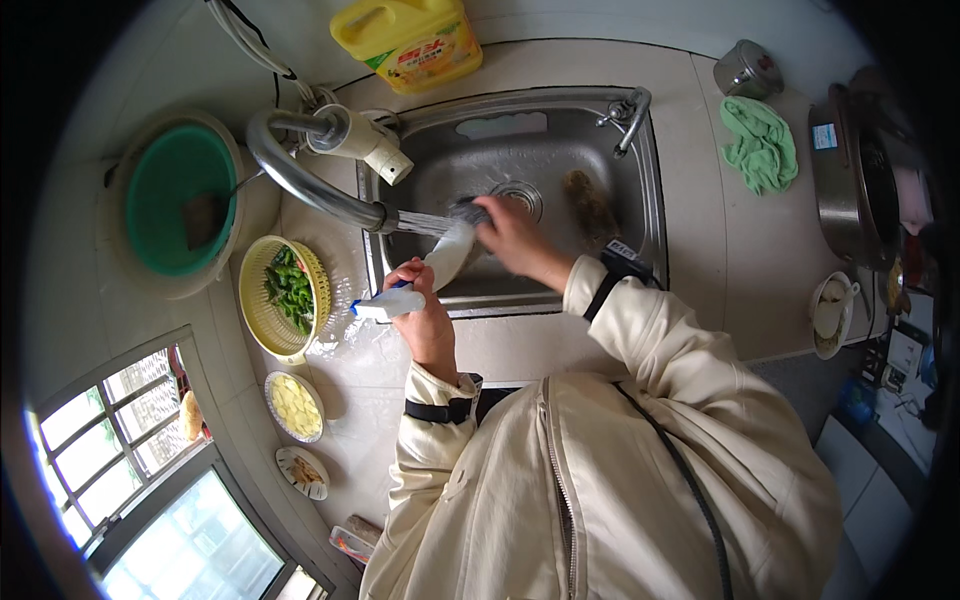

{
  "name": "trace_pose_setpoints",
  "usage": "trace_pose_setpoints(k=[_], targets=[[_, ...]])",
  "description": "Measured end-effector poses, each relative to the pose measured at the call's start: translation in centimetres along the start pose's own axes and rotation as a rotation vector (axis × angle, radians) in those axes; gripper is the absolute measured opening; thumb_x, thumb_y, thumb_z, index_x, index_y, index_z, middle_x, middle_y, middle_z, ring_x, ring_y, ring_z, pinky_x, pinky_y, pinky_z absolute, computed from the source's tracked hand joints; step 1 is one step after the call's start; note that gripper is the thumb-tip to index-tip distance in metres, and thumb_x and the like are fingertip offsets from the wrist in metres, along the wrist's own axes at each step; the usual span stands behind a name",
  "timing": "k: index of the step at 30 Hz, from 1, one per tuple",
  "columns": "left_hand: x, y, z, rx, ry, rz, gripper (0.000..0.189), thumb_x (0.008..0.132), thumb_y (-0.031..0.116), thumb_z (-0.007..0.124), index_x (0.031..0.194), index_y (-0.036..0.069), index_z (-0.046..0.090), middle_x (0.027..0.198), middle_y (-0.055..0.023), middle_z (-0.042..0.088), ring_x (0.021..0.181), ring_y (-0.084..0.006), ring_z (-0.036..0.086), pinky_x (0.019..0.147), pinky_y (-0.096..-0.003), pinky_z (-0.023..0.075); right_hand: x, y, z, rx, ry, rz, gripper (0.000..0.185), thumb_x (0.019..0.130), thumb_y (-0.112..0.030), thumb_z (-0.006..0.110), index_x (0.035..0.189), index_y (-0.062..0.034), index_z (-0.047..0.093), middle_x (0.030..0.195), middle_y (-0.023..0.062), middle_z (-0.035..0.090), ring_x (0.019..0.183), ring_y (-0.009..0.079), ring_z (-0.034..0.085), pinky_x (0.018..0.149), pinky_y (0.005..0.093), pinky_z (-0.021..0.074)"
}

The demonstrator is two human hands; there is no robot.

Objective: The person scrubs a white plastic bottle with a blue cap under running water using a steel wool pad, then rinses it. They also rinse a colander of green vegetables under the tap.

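Note:
Over the left side of the stainless steel sink, my left hand grips a long pale object, which looks like a peeled root vegetable. A white piece with blue parts also shows at this hand; what it is I cannot tell. My right hand presses a dark grey scrubber, blurred, against the pale object's upper end. Water runs from the curved faucet onto that end. A brown, rough-skinned root lies in the sink, right of the drain.
Left of the sink stand a yellow basket of green peppers, a bowl of pale slices and a green basin. A yellow detergent jug is behind. Rightward are a green cloth, a metal pot and a second tap.

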State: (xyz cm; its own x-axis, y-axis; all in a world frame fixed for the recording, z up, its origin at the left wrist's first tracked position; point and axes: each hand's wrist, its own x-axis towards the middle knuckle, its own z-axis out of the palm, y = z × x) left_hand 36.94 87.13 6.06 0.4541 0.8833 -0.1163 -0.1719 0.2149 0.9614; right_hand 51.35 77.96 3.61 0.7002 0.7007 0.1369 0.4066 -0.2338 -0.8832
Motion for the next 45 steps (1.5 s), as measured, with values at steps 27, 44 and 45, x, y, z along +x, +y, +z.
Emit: trace_pose_setpoints(k=[27,44,45], targets=[[1.0,1.6,0.8,-0.270,0.033,-0.443,0.012,0.092,0.021,0.059,0.098,0.014,0.052,0.097,-0.0004,0.053,0.092,-0.0161,0.052,0.082,-0.0383,0.0443,-3.7,-2.2,2.5,-0.085,0.025,-0.119,0.037,0.086,-0.015,0.061,0.118,-0.0032,0.048,0.099,0.0187,0.057,0.094,0.0389,0.055,0.080,0.0464,0.0446],[-0.6,0.9,1.0,-0.327,-0.097,-0.410,0.018,0.095,0.029,0.057,0.101,0.013,0.051,0.101,-0.0006,0.051,0.097,-0.0158,0.049,0.090,-0.0349,0.0400,-1.5,-3.1,1.0,0.010,-0.039,0.042,0.028,0.087,-0.018,0.059,0.113,-0.0080,0.052,0.101,0.0172,0.062,0.096,0.0355,0.061,0.081,0.0425,0.0488],[-1.0,1.1,0.9,-0.336,-0.190,-0.395,0.019,0.094,0.029,0.057,0.101,0.013,0.050,0.102,-0.0005,0.050,0.099,-0.0164,0.048,0.090,-0.0360,0.0403,0.4,-1.7,0.8,-0.035,0.030,-0.054,0.026,0.087,-0.019,0.058,0.110,-0.0084,0.055,0.097,0.0170,0.063,0.093,0.0359,0.061,0.079,0.0433,0.0487]])
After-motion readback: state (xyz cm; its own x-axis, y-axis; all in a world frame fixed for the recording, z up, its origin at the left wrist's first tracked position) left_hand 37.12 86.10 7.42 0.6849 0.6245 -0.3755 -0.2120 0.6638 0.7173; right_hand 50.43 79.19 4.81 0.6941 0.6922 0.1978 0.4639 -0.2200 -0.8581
